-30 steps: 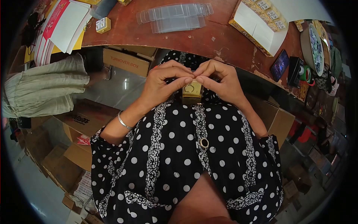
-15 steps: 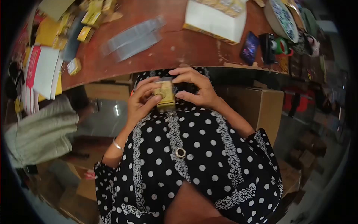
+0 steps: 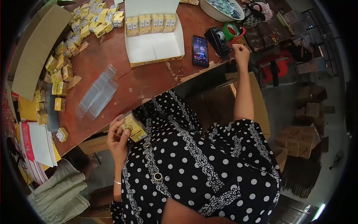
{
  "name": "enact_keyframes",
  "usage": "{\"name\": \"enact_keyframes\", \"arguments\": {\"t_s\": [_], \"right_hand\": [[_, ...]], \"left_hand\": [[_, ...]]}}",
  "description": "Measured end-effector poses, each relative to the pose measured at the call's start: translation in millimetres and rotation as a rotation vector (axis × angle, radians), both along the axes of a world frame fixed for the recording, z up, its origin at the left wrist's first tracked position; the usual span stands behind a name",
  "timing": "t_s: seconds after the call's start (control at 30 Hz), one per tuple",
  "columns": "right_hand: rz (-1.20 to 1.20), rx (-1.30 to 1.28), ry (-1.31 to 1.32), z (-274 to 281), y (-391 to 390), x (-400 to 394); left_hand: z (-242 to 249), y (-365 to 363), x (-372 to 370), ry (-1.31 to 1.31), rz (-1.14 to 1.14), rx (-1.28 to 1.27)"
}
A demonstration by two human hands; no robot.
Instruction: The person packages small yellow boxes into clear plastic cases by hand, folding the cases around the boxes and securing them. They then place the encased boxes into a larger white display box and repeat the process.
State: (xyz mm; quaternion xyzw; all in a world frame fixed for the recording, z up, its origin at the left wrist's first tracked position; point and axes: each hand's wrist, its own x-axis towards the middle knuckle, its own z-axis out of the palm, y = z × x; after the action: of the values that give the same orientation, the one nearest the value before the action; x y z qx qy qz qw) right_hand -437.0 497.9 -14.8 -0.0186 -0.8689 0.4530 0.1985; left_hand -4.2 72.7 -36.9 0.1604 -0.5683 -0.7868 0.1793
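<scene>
Left hand (image 3: pixel 118 139): held close to the body below the desk (image 3: pixel 149 80) edge, forearm running up from the lower frame, wrist bent slightly inward. Its grip is closed around a small yellow box (image 3: pixel 133 127), thumb on the near face and fingers wrapped behind. The box sits tilted, just under the desk edge and against the polka-dot dress (image 3: pixel 194 164).

Right hand (image 3: pixel 241 52): arm extended up and outward, elbow nearly straight, the hand at the desk's right edge. It lies just beside the tape dispenser (image 3: pixel 220 37) and a green tape roll (image 3: pixel 232 30). Fingers appear curled, but whether this grip is closed on anything cannot be told from this view.

On the desk: an open white tray (image 3: pixel 154 48) with a row of yellow boxes along its far wall; a phone (image 3: pixel 200 51) lying flat between tray and dispenser; clear sleeves (image 3: pixel 97 92) stacked near the left front edge; loose yellow boxes (image 3: pixel 61 72) scattered along the left side and far corner.

Under the desk: cardboard cartons (image 3: pixel 261 108) beside the right forearm
</scene>
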Motion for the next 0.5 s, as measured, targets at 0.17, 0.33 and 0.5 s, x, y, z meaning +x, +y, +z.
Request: {"name": "enact_keyframes", "arguments": {"t_s": [0.17, 0.33, 0.5], "right_hand": [[0.149, -0.061, -0.533, 9, 19, -34], [0.187, -0.018, -0.710, 13, 19, -55], [0.204, -0.124, -0.688, 18, 16, -37]], "left_hand": [[-1, -3, 2, -0.036, -0.008, 0.000], [-4, -2, 2, -0.015, 0.002, 0.031], [-4, -3, 4, -0.017, -0.010, 0.032]]}}
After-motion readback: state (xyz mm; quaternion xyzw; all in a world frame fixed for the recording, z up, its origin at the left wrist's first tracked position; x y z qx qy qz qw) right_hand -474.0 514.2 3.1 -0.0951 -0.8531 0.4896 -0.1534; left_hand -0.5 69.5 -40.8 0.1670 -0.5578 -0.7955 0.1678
